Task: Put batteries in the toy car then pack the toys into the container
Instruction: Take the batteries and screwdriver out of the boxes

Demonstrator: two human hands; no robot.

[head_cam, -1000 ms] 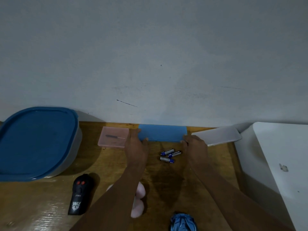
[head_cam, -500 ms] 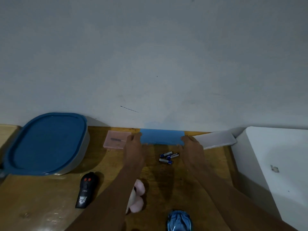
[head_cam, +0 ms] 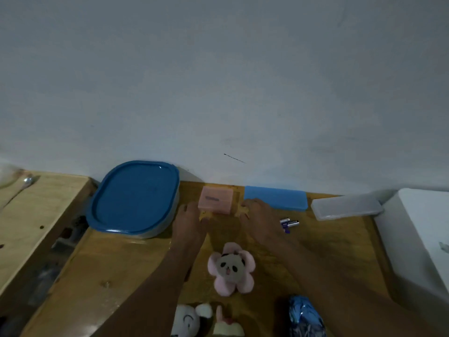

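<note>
At the table's [head_cam: 109, 263] far edge, left hand [head_cam: 192, 222] and right hand [head_cam: 261, 221] flank the pink box [head_cam: 216, 203], fingers relaxed, gripping nothing, batteries [head_cam: 289, 223] just right, car [head_cam: 306, 317] at the near edge.

Table [head_cam: 116, 268]: varnished wood, glossy, grain visible. Side board [head_cam: 36, 215]: pale raw wood, matt. Container lid [head_cam: 136, 198]: smooth shiny blue plastic. Pink box [head_cam: 216, 199]: translucent plastic. Blue case [head_cam: 275, 198]: matt plastic. Clear box [head_cam: 347, 206]: frosted plastic. Panda flower plush [head_cam: 230, 266]: fuzzy cloth. Toy car [head_cam: 306, 317]: glossy metallic-blue shell. Batteries [head_cam: 290, 223]: glossy wrap. Spoon [head_cam: 26, 182]: shiny metal.
</note>
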